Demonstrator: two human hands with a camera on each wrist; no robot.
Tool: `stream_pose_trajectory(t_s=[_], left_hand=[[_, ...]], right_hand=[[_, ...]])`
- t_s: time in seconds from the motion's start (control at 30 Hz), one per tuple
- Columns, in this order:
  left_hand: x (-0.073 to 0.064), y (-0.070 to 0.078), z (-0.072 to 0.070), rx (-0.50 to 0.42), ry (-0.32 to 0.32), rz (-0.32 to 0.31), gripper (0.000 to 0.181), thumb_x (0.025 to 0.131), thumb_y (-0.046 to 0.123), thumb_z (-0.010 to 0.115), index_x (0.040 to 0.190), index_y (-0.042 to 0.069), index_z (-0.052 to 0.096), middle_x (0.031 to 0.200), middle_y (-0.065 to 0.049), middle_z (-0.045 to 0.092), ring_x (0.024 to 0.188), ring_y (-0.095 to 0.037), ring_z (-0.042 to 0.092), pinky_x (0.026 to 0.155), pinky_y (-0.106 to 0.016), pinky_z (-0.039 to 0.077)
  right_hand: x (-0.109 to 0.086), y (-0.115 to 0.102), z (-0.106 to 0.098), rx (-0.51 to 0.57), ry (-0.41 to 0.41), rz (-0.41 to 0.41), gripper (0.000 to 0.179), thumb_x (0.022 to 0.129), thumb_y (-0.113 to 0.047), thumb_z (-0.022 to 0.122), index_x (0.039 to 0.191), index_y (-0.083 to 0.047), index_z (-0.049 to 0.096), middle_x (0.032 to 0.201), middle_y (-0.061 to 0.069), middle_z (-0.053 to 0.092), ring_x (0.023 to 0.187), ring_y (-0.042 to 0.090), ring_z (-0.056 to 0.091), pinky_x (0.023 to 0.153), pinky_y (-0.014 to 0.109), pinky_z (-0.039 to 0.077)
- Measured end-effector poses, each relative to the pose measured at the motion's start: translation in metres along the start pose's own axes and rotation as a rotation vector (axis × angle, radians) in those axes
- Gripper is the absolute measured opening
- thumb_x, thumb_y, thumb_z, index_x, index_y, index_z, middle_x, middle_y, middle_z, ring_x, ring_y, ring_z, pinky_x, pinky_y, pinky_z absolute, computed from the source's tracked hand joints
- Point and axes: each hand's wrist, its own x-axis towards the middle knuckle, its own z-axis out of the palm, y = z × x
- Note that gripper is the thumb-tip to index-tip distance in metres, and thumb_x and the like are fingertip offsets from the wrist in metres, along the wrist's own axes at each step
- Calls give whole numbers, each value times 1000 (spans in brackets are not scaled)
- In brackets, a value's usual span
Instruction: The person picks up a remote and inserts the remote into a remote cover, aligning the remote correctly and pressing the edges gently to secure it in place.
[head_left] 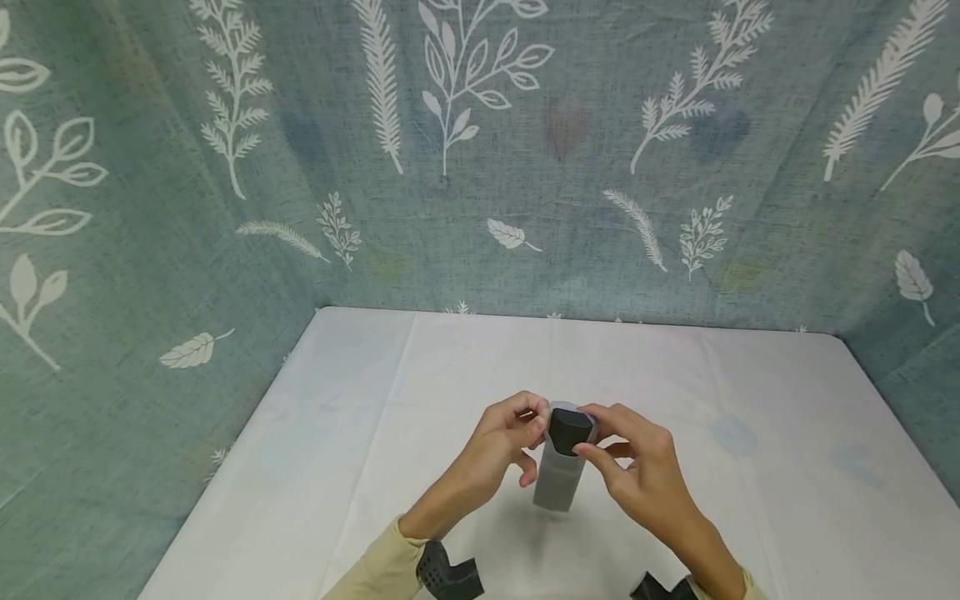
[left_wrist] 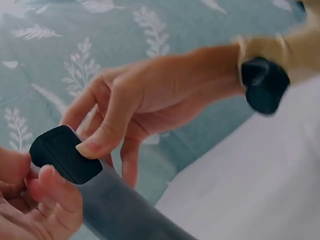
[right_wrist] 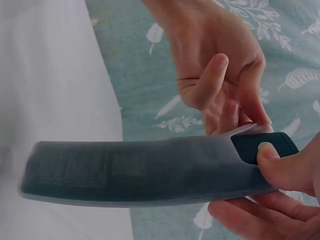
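A dark remote control [head_left: 568,428] sits inside a translucent cover [head_left: 557,483], held up over the table. One dark end of the remote shows bare at the cover's opening. My right hand [head_left: 647,477] grips this end, the thumb on its dark face and fingers behind. At the opening's other side, my left hand [head_left: 491,450] pinches the rim of the cover. The right wrist view shows that rim pulled out into a thin flap away from the remote [right_wrist: 265,146]. Faint printed text shows through the cover [right_wrist: 145,172].
A white cloth [head_left: 420,400] covers the table beneath the hands. Green fabric [head_left: 450,225] with white leaf prints hangs behind the table and at its sides. Each wrist wears a black camera mount [head_left: 448,571] over a light sleeve.
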Motion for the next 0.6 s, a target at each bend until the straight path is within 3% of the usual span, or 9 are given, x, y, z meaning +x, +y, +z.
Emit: stream_pose_trajectory(t_s=[0.13,0.27,0.4,0.6], left_hand=[[1,-3,0,-67,-34,31,13,98,5,43,96,-8,43,82,-4,38,71,-14,39,40,-24,47],[1,-4,-2,-86,-52,52,16,99,6,43,97,-9,42,81,-5,36,74,-16,38,45,-37,55],[2,0,-5,17,-66,99,16,100,8,45,100,-8,46,81,-7,38,74,-17,39,48,-48,55],[3,8,-6,136,-68,199,15,100,7,47,103,-7,49,81,-14,41,73,-17,44,47,-47,55]], right_hand=[[0,-1,0,4,1,24,46,67,11,78,109,-6,67,85,1,65,70,12,62,52,19,54],[1,0,2,-2,11,8,47,68,11,78,111,-4,67,84,1,65,71,14,63,51,18,53],[3,0,5,26,48,-26,53,67,14,78,116,-2,63,91,3,65,75,13,63,58,20,55],[4,-5,13,97,156,-74,60,64,17,77,119,1,59,104,11,66,81,15,65,65,24,57]])
